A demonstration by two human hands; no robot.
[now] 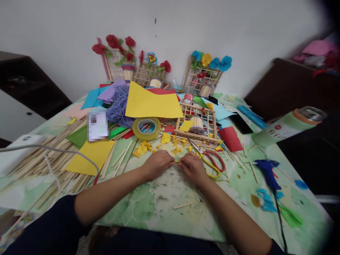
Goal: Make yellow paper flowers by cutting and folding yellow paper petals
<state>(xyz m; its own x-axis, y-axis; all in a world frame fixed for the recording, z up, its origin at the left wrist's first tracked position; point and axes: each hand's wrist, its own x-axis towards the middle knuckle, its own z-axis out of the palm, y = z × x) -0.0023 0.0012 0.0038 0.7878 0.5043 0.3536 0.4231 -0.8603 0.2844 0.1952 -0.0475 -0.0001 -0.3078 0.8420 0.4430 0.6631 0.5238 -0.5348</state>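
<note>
Above the near middle of the table, my left hand (160,163) and my right hand (193,167) face each other, fingers closed. A thin yellowish stick (177,162) spans the small gap between them, pinched at both ends. Its ends are hidden in my fingers. Crumpled scraps of yellow paper (142,148) lie just beyond my hands. Scissors (212,166) with red and yellow handles rest beside my right hand. Past them lies a small wooden lattice (212,118) with a stick-built pot. A roll of clear tape (136,131) is beyond my left hand.
Wooden sticks (47,145) are heaped at left near a white cable (79,154). Yellow paper (151,102) covers part of the middle. A blue glue gun (268,173) and a green bottle (287,125) are at right. Lattices with paper flowers (204,72) lean against the wall.
</note>
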